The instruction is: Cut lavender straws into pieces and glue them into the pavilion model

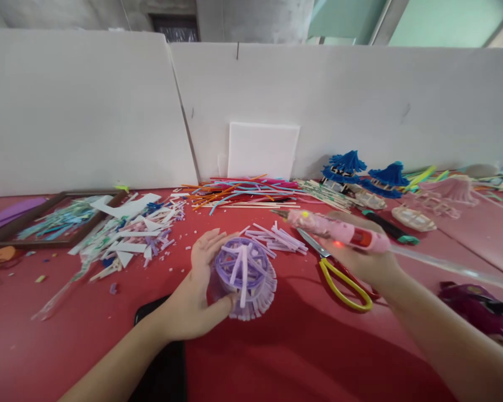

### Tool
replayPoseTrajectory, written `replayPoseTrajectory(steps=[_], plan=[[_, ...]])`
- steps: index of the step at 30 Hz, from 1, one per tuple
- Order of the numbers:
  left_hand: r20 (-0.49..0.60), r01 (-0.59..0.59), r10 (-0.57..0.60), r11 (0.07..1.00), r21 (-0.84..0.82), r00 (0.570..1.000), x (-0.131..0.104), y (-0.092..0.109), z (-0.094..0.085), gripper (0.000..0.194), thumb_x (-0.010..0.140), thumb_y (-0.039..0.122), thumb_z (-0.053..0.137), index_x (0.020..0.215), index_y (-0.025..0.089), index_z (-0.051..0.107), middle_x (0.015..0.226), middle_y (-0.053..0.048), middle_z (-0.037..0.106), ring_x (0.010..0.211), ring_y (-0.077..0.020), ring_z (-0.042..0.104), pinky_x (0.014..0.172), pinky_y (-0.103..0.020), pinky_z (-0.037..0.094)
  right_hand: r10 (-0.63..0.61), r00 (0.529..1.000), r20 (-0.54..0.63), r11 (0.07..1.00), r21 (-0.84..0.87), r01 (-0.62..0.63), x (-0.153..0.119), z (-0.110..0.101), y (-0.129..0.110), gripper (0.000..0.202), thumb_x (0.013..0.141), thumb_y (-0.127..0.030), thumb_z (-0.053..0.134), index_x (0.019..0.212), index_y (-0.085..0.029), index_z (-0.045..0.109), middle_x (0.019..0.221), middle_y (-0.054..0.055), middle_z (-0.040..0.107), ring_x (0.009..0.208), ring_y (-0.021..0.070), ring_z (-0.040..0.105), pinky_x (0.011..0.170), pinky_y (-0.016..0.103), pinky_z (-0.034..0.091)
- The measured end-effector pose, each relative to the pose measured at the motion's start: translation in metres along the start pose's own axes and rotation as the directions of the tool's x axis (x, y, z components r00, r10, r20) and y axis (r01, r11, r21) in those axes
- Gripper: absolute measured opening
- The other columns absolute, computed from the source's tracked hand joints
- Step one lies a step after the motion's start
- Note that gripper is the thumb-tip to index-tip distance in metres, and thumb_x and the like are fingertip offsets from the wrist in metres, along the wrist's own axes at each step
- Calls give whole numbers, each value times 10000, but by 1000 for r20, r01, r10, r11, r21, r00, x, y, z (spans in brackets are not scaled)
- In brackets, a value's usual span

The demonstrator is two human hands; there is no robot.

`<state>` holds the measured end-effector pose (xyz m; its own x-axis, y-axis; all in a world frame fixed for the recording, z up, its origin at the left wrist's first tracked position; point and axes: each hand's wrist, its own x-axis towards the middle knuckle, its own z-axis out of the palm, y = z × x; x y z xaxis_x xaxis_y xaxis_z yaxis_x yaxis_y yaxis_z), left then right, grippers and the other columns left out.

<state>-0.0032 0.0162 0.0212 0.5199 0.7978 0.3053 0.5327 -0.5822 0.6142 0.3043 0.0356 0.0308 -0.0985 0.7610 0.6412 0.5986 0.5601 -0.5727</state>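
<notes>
My left hand (201,290) curls around the left side of a round purple model (245,268), thumb at its front and fingers behind. Light purple strips fan out from the model's top, and a fringe of pale strips rings its lower right edge. Gripped in my right hand (360,259) is a pink pen-shaped glue tool (339,230) with a small red light, its dark tip pointing left above the table. Loose lilac strips (276,239) lie just behind the model. Scissors with yellow and red handles (343,285) rest below my right hand.
Coloured sticks (243,192) lie before a white panel (263,149). Blue-roofed models (344,167) stand back right, near a black-and-green tool (389,228). Paper scraps (129,229) and a brown frame (62,244) are left. A magenta device (478,307) sits right; a black object (163,368) is front left.
</notes>
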Motion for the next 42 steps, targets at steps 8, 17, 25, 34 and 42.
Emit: replayPoseTrajectory(steps=[8,17,25,34,42], plan=[[-164,12,2,996,85,987,-7,2,13,921,726,372,704,1452,272,148,1494,-166,254,1381,-395,293,1112,-593,293,-12,999,41,998,54,10,-17,24,-20,150,712,-162,575,845,-197,633,670,5,693,496,129,623,435,199,479],[-220,33,-39,999,-32,975,-11,-10,26,643,800,270,599,1345,296,259,1322,-135,399,1261,-341,461,1033,-550,425,-160,984,73,985,83,154,-27,27,-27,171,734,-153,560,892,-209,593,727,14,667,591,146,640,523,247,517],[-196,16,-55,981,-195,979,-7,-2,24,537,830,247,553,1302,276,299,1282,-135,516,1188,-298,560,980,-470,501,-359,930,76,933,55,355,-28,26,-25,186,757,-191,596,941,-176,577,776,59,649,688,185,606,634,349,520],[-169,52,-102,960,-276,980,-9,-2,25,518,851,254,548,1314,284,320,1282,-126,534,1162,-292,580,976,-454,507,-362,932,33,932,51,360,-30,31,-24,165,739,-156,563,903,-169,563,754,59,625,694,186,560,624,344,500],[-218,-36,-25,962,-270,976,-8,-5,28,568,836,180,561,1335,308,321,1248,-90,535,1132,-250,597,962,-392,514,-353,932,80,936,46,350,-35,29,-18,216,703,-172,597,914,-166,547,772,61,599,730,199,532,641,362,480]])
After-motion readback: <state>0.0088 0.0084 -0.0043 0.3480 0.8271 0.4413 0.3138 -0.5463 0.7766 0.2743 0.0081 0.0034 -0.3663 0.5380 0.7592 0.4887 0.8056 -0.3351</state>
